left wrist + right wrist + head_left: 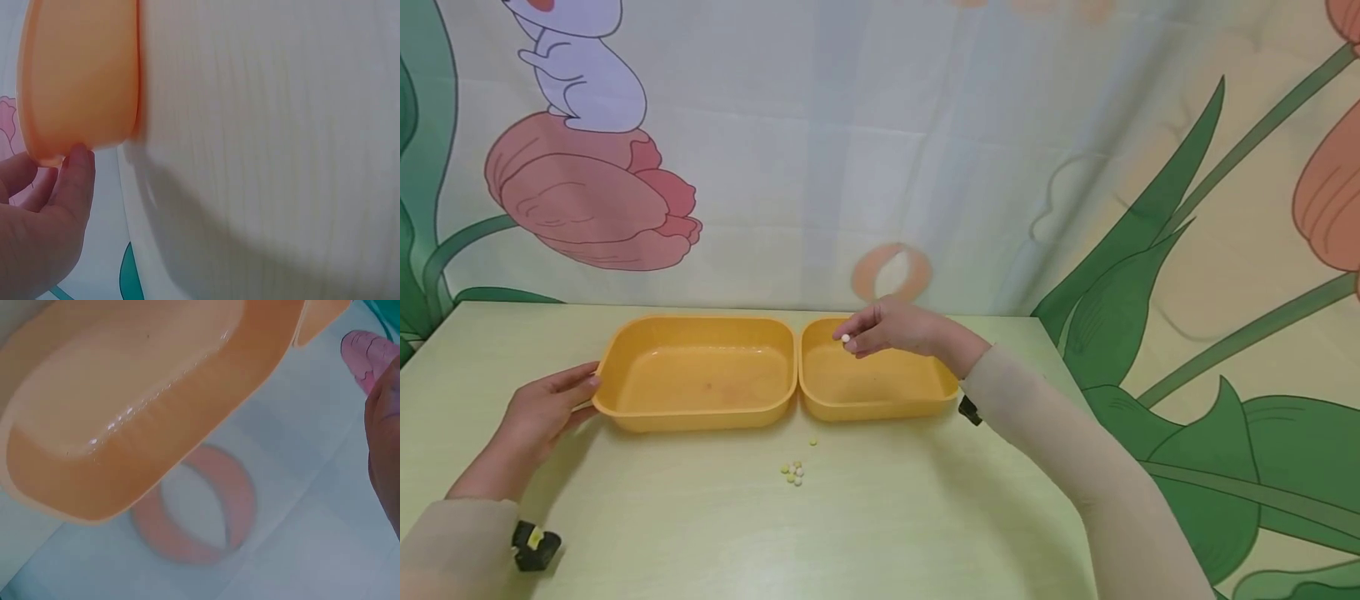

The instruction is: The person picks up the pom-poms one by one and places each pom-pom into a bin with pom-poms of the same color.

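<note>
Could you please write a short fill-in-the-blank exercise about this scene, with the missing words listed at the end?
1. The right hand pinches a pellet whose colour is ____.
2. In size, the yellow tray that the left hand holds is ____ than the other tray.
3. The loose pellets lie outside both trays, on the ____.
Missing words: white; larger; table.

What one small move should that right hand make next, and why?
Probably lower and release the small round white piece into the smaller yellow plastic-looking rounded tray: the right hand pinches that piece, seemingly over this tray in the head view.
</note>
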{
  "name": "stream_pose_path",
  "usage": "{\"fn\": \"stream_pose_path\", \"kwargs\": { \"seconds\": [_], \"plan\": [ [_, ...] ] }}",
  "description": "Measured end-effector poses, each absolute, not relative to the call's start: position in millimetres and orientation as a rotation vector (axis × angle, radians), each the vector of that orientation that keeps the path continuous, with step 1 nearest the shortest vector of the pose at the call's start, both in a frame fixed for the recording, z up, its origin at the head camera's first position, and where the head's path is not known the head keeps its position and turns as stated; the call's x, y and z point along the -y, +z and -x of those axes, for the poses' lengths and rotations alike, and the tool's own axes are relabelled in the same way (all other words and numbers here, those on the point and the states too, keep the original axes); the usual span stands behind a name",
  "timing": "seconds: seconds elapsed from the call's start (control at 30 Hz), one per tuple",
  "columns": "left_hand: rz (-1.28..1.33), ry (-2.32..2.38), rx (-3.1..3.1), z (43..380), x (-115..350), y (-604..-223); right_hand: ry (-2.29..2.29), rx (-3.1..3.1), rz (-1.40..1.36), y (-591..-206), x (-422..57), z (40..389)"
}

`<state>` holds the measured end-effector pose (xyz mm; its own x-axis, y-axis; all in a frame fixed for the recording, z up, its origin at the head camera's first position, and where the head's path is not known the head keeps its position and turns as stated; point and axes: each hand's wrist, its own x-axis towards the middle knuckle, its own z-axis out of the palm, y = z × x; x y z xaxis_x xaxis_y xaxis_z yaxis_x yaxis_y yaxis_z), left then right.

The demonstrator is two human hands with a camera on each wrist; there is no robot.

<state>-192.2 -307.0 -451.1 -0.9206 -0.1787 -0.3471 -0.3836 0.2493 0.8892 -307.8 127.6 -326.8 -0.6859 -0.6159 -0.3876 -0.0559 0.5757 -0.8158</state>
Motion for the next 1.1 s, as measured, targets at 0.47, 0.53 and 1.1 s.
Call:
{"fn": "stream_pose_path", "kwargs": {
  "seconds": [0.47, 0.53, 1.1],
  "plan": [
    [0.514, 1.726, -2.346, 193, 311, -453, -0.976, -2.089, 0.521, -346, -127, 361],
    [0.510, 1.719, -2.349, 193, 311, -452, -0.967, -2.069, 0.499, -350, -128, 368],
    [0.522, 1.701, -2.365, 195, 310, -453, -0.762, -2.047, 0.372, -393, -124, 399]
  ]
}}
